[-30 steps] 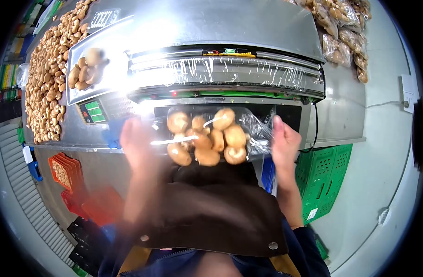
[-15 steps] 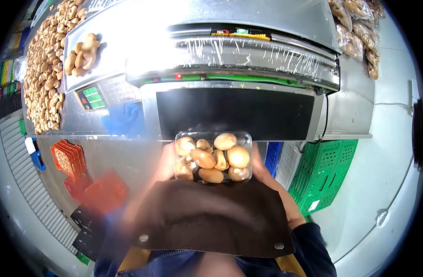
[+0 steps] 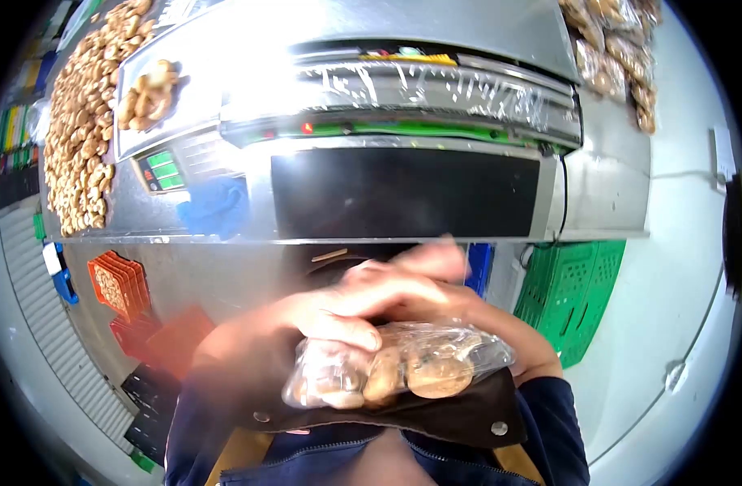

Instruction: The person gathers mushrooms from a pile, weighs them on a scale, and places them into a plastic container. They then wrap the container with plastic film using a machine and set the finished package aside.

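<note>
A clear plastic-wrapped tray of brown mushrooms [image 3: 419, 368] is tilted up close to my chest, over the dark brown apron [image 3: 460, 417]. My left hand [image 3: 338, 320] appears to grip its upper left side, with a thumb pressed on the film. My right hand [image 3: 431, 261] seems to be the blurred one just beyond the tray, at the table's front edge. My forearms and hands overlap here, so which fingers belong to which hand is hard to make out. Part of the tray's far side is hidden behind them.
Ahead stands a film-wrapping machine [image 3: 436, 101] with a black plate [image 3: 403, 194]. To its left are a scale display [image 3: 162, 172], a blue cloth [image 3: 215, 206] and piled mushrooms [image 3: 79, 130]. Green crates [image 3: 565, 300] stand right, red crates [image 3: 119, 283] left; bagged mushrooms [image 3: 606, 69] lie back right.
The tray of mushrooms has come from the table's front edge toward my chest and tipped from face-up to steeply tilted. My hands have moved from its two sides to overlapping above it.
</note>
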